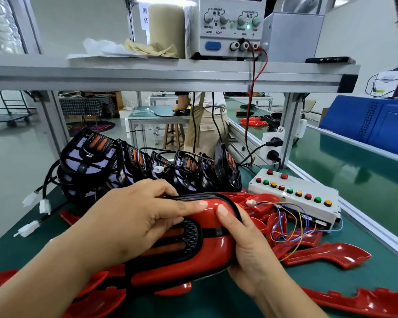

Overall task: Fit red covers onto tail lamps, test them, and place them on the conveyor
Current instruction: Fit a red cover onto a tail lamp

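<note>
I hold one tail lamp with a glossy red cover (202, 253) on it above the green bench. My left hand (133, 221) lies over its upper left, fingers curled along the top edge and over the black grille. My right hand (244, 244) grips the right end, thumb pressed on the cover's black rim. Behind it stands a row of uncovered black tail lamps (133, 161) with white plug leads (32, 200). Loose red covers (326, 253) lie around. The white test box (296, 196) with coloured buttons sits at right, thin wires trailing from it.
A green conveyor belt (354, 171) runs along the right behind an aluminium rail. A shelf (170, 74) overhead carries a power supply (230, 26) with red and black leads hanging down. A person stands at a far table (156, 118). A blue crate (372, 125) rests beyond the belt.
</note>
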The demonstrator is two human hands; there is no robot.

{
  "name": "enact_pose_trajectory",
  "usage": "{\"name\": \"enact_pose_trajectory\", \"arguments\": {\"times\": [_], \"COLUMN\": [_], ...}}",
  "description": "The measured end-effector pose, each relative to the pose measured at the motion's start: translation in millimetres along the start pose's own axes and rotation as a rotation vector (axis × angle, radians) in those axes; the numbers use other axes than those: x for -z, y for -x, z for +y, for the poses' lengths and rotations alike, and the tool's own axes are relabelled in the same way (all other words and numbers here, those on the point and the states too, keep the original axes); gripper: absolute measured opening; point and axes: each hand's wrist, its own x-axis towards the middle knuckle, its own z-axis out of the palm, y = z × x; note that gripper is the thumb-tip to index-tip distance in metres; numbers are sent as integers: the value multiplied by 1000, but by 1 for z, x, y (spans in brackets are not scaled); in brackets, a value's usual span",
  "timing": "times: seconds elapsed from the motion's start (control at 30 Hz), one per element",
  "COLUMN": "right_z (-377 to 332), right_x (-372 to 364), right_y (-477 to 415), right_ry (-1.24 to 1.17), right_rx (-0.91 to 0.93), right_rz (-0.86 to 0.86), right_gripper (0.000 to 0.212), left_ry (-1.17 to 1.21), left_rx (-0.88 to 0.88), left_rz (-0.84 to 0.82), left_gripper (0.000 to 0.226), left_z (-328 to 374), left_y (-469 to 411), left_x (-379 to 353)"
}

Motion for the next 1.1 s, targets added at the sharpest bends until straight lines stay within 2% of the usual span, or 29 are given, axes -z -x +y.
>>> {"name": "enact_pose_trajectory", "arguments": {"times": [0.07,0.13,0.3,0.4,0.6,0.73,0.87,1.1], "right_z": [0,0,2,6,11,13,11,10], "right_x": [-2,-6,-8,-9,-7,-5,-5,-3], "right_y": [0,1,3,2,0,-1,-1,0], "right_ry": [-62,-101,-147,-135,-72,-75,-76,-80], "right_rx": [46,83,62,63,65,70,51,42], "right_rz": [46,64,88,93,82,69,56,102], "right_gripper": [49,47,52,55,51,42,31,48], "left_ry": [-21,57,603,1052,1386,1500,1522,1521], "left_rx": [-9,48,479,595,659,659,655,677], "left_rz": [47,126,503,517,592,517,513,545], "left_gripper": [40,42,61,55,43,36,32,23], "left_z": [3,5,7,18,23,21,21,21], "left_y": [-5,-6,20,26,29,28,26,24], "left_x": [-1,2,-19,-42,-54,-56,-59,-62]}}
